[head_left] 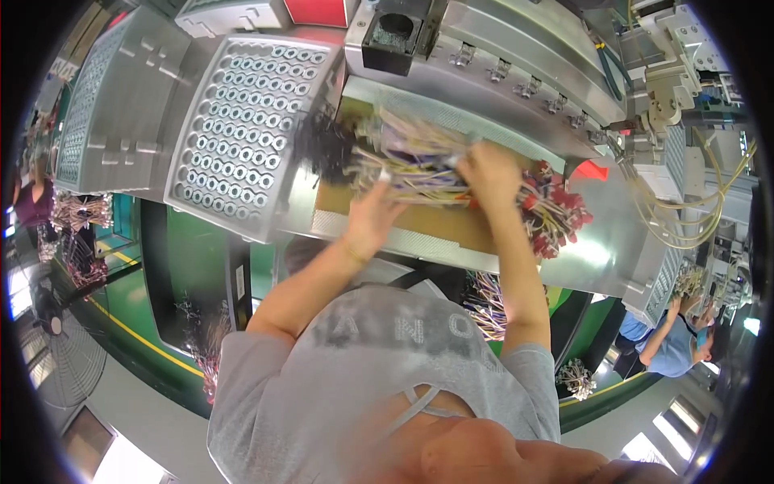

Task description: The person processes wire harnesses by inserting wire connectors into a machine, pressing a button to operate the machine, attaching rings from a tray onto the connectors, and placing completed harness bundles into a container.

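A thick bundle of wires (423,165), mostly pale, yellow and purple, lies across the brown work surface, blurred by motion in places. Its left end fans into dark tips (322,145); at the right end red connectors (556,210) spread out. My left hand (372,219) is at the bundle's near side, fingers bent onto the wires beside a small white piece. Further right, my right hand (493,176) curls over the bundle from above, its fingertips partly hidden and smeared.
On the left stands a grey tray (242,133) with rows of metal ring-shaped parts. A metal machine (516,68) with clamps runs along the back; a black block (395,36) sits on it. Pliers (610,68) and yellowish tubes (709,202) are at the right. Another person (677,347) works far right.
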Demonstrator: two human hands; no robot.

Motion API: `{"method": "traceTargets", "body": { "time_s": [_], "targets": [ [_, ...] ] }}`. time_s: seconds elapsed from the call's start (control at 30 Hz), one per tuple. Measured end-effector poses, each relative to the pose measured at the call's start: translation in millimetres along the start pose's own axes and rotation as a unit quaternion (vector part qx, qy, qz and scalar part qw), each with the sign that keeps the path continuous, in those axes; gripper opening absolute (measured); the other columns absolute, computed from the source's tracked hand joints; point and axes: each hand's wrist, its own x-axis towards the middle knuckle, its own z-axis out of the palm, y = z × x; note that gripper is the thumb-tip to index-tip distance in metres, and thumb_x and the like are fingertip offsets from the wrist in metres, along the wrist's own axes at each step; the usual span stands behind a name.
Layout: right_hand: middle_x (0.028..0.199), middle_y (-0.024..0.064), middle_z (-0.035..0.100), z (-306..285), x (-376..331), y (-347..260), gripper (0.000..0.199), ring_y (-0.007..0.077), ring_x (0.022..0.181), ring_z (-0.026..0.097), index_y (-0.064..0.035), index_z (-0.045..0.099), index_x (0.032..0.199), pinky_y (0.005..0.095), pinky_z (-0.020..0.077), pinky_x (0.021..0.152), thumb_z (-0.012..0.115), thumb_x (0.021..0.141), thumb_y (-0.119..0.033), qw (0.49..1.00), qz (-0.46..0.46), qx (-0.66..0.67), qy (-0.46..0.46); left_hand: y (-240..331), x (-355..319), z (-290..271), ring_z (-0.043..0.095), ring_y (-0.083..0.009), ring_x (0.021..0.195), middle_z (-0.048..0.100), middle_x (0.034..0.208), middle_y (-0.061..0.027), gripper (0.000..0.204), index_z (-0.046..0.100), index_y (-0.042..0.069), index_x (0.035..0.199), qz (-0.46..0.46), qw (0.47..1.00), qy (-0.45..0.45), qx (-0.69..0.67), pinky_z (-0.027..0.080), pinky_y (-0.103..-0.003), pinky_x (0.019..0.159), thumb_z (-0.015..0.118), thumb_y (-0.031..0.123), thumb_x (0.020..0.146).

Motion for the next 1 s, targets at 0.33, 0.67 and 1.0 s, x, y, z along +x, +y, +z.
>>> {"method": "traceTargets", "body": {
  "time_s": [0.33,0.67,1.0],
  "targets": [
    [0.075,0.0119,0.053,-6.8,16.8,0.5,0.028,0.0288,0.064,0.054,-0.0042,0.055,0.095,0.0371,0.0428,0.055,0.059,0.074,-0.022,0.996,-0.036,0.043,-0.064,45.5,-52.4,-19.4,0.053,-0.0214,0.099,0.055,0.11,-0.0079,0.031,0.048,0.002,0.114,-0.256,0.951,-0.127,0.117,0.041,-0.041,0.091,0.049,0.014,0.086],
    [0.074,0.0148,0.051,66.6,78.8,-37.5,0.021,0.0325,0.074,0.052,-0.0029,0.05,0.087,0.0411,0.0435,0.062,0.055,0.067,0.001,0.983,-0.087,0.154,-0.05,98.5,-37.6,39.1,0.055,-0.0065,0.078,0.061,0.091,-0.0025,0.024,0.057,-0.002,0.103,0.094,0.799,-0.236,0.546,0.046,-0.021,0.068,0.057,0.01,0.083],
    [0.086,0.0151,0.061,-11.5,75.1,-73.7,0.041,0.0246,0.078,0.06,0.0034,0.056,0.105,0.0292,0.0472,0.071,0.06,0.065,0.007,0.952,0.048,0.293,0.074,108.0,25.0,54.1,0.055,-0.0086,0.077,0.059,0.097,-0.0089,0.039,0.051,0.0,0.114,0.315,0.727,-0.163,0.587,0.046,-0.022,0.068,0.062,0.009,0.078]
  ]
}}
